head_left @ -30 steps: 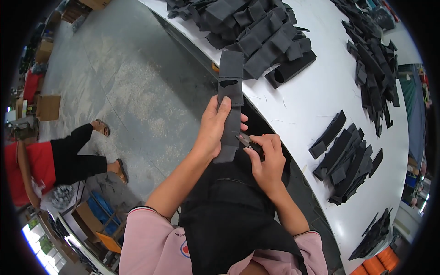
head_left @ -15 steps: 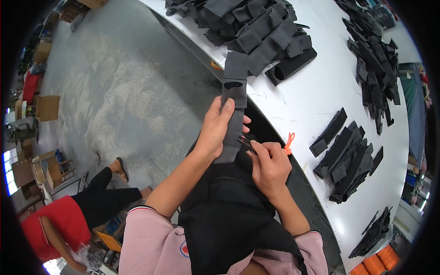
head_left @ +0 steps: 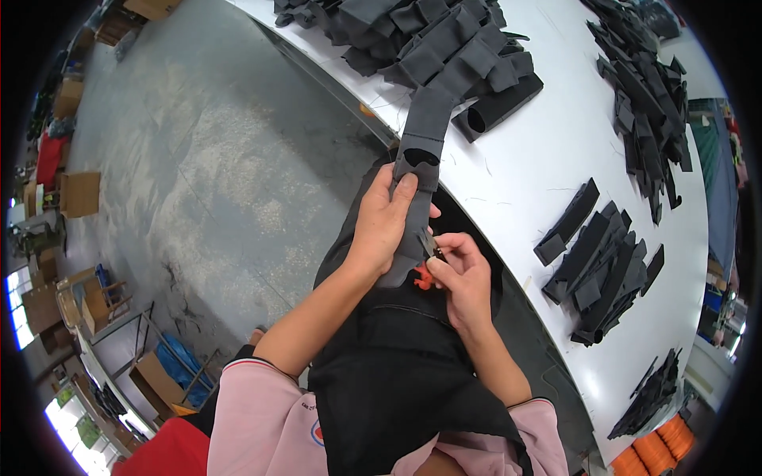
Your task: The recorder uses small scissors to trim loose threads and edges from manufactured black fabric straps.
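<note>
My left hand (head_left: 381,222) grips a dark grey fabric strip (head_left: 424,115), thumb on top, near a dark oval opening in the cloth. The strip's far end reaches the table edge and touches the big heap; its near end hangs over my black apron. In my right hand (head_left: 467,278) is a small pair of dark thread snips (head_left: 430,246), its tips against the strip's right edge below my left fingers. An orange cord loop (head_left: 424,278) dangles from the snips.
The white table (head_left: 508,166) carries a large heap of dark fabric pieces (head_left: 429,40), a tube-like piece (head_left: 500,107) and more piles to the right (head_left: 603,274). Orange spools (head_left: 663,448) stand at lower right. A person in red (head_left: 171,452) is close behind at lower left.
The snips have turned upward along the strip's edge, and the orange cord has swung from right of my hand to its left. The strip tilts rightward. The person in red has come nearer.
</note>
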`<state>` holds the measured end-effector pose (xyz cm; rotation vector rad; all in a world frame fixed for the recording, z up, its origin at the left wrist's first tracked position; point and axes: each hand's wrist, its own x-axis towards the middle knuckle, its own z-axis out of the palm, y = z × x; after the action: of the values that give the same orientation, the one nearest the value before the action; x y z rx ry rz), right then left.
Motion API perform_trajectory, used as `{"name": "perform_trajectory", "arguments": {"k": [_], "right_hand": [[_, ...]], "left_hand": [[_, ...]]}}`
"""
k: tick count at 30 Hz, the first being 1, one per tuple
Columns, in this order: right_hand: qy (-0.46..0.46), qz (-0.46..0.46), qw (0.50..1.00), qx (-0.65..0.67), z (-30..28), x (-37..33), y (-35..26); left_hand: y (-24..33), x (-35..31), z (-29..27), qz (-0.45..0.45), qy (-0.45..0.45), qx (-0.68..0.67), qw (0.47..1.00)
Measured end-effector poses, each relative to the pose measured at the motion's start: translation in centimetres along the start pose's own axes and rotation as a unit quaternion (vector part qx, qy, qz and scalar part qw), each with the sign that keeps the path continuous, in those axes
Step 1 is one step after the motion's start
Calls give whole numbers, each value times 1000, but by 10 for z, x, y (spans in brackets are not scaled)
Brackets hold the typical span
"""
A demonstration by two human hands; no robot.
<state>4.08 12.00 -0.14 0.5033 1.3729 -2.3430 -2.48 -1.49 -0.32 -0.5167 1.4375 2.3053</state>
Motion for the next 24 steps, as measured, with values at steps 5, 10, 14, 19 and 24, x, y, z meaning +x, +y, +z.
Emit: {"name": "perform_trajectory", "arguments": {"k": [5, 10, 14, 19, 24], "right_hand": [[13, -68, 983, -170, 0, -1, -12], [-43, -44, 981, 186, -1, -4, -36], [2, -132, 988, 83, -13, -5, -45], [64, -265, 843, -464, -13, -15, -23], [46, -354, 775, -522, -10, -11, -21]], "left_hand": [[-3, 2, 5, 39, 27, 23, 999], [-10, -3, 1, 61, 47, 150, 986], [-19, -9, -12, 16, 50, 79, 996], [-1, -5, -3, 32, 42, 48, 997], [1, -5, 1, 30, 43, 39, 998]]}}
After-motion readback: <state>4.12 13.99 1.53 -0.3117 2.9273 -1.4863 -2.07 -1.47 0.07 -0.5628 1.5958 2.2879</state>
